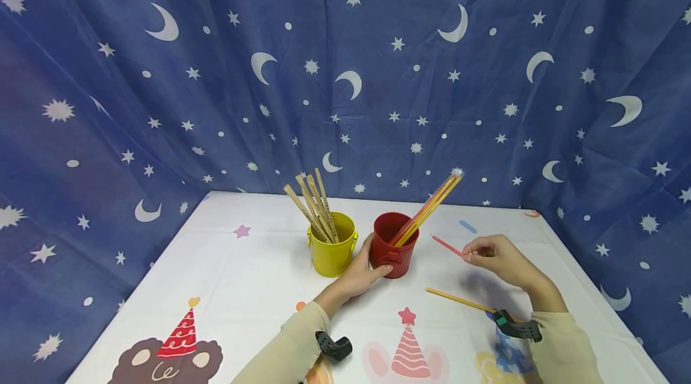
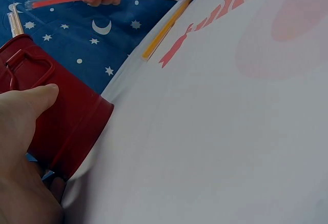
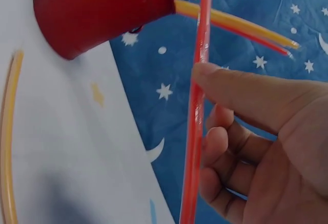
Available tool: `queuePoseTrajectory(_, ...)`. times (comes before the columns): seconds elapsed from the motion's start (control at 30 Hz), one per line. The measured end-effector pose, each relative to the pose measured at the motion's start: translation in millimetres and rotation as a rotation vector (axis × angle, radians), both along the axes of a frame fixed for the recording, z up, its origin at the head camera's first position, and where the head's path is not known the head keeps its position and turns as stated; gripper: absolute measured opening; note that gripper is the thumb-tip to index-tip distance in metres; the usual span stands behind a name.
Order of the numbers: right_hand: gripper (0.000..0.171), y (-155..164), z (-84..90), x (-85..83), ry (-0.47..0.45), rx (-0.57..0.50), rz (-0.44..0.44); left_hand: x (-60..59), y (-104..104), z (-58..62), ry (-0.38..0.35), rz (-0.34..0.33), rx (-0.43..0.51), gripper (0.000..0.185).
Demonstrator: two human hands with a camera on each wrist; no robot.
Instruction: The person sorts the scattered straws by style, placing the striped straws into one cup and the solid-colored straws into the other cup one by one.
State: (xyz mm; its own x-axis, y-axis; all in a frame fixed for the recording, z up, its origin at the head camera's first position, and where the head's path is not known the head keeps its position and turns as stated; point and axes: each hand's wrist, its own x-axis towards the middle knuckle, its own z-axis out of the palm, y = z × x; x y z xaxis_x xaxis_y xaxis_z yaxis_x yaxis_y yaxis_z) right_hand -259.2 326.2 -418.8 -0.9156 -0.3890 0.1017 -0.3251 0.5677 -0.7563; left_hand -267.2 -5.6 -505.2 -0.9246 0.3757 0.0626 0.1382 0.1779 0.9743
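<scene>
My left hand [image 1: 356, 273] grips a small red bucket [image 1: 393, 259], thumb across its front below the folded handle and the other fingers round its left side. Red and orange-yellow straws [image 1: 429, 211] lean out of that bucket to the right. Right of the bucket, above the table, my right hand [image 1: 499, 258] pinches a red straw [image 3: 197, 101] between thumb and fingers. Clear wrapping extends past the straw's end in the left wrist view. An orange-yellow straw [image 1: 459, 299] lies on the table, its right end hidden by the right wrist.
A yellow bucket [image 1: 332, 258] stands left of the red one, holding several flat tan sticks [image 1: 318, 210] with printed lettering. A white cloth with cartoon prints covers the table [image 1: 243, 270]. Behind it hangs a blue curtain [image 1: 302, 102] with moons and stars.
</scene>
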Motion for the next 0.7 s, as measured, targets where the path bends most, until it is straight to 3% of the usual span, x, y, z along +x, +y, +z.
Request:
queuePoseTrajectory(0.47, 0.015, -19.2, 19.0, 13.9, 0.129, -0.136, -0.069, 0.9, -1.0, 0.3, -0.004, -0.003, -0.01, 0.087)
queuePoseTrajectory(0.7, 0.011, -26.1, 32.6, 24.2, 0.188, -0.309, -0.096, 0.0, 0.4, -0.1, -0.006, 0.003, -0.01, 0.087)
